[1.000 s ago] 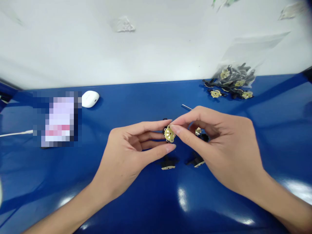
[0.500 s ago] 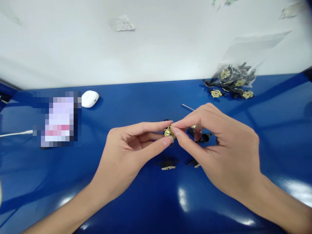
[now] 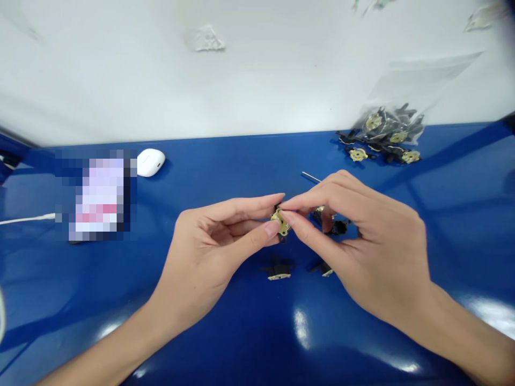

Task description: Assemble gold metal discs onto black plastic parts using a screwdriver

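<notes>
The left hand [image 3: 213,241] is closed around a small black part with a round, brass-coloured metal plate [image 3: 284,229], its thumb pressing on the plate and its fingers behind. The right hand [image 3: 374,246] pinches the upper edge of the same part between thumb and forefinger, so both hands grip it together, above the middle of the glossy blue tabletop [image 3: 225,332]. What exactly the right fingertips hold there, I cannot tell.

Below the hands stands a similar black part with a brass-coloured rim [image 3: 278,271]; another such part [image 3: 324,269] is partly hidden by the right hand. Under the right fingers I see a hollow black plastic piece [image 3: 340,227], and beyond them a thin silver metal rod [image 3: 310,176]. Farther away, at the right, several black-and-brass parts [image 3: 358,155] lie beside a transparent plastic bag [image 3: 418,80] containing more of them.
</notes>
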A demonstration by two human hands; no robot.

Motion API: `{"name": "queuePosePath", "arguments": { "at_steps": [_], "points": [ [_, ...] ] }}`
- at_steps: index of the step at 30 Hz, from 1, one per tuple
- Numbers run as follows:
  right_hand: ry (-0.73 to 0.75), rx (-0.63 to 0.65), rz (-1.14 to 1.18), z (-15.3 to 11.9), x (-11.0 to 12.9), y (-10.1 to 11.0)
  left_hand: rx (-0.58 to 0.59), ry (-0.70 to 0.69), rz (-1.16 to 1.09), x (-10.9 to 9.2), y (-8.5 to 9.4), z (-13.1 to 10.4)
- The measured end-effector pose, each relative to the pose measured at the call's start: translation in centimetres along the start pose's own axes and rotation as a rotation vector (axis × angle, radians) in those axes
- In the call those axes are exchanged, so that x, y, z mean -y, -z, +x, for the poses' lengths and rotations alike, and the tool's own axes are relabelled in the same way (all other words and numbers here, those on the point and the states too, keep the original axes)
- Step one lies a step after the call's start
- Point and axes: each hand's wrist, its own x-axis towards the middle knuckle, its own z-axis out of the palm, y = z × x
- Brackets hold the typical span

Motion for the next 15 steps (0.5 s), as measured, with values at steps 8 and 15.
{"name": "queuePosePath", "arguments": {
  "at_steps": [8, 15],
  "points": [
    [-0.003, -0.012, 0.042, -0.08, 0.15, 0.10, 0.009, 0.004, -0.012, 0.03, 0.01, -0.09],
    [-0.120, 0.064, 0.142, 0.21, 0.24, 0.19, -0.001, -0.035, -0.044, 0.34, 0.16, -0.16]
  ]
}}
